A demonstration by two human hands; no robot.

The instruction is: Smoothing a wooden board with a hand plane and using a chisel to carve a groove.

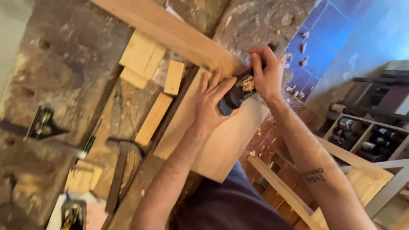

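A small dark hand plane (235, 96) with wood shavings in its mouth sits on the end of a long pale board (170, 30). My left hand (213, 104) presses on the plane's near end, palm down, fingers spread over the wood. Around the plane's far end, my right hand (266, 72) wraps its fingers. Beneath both hands lies a wide, pale wooden panel (213, 149), which overhangs the edge of the worn workbench (64, 55).
Several short wood offcuts (142, 59) lie on the bench left of the hands. A combination square (40, 125), a hammer (119, 170) and another tool (73, 213) rest at the near left. Wooden slats (281, 187), a rack of bottles (366, 138) and blue floor tiles (341, 34) are at right.
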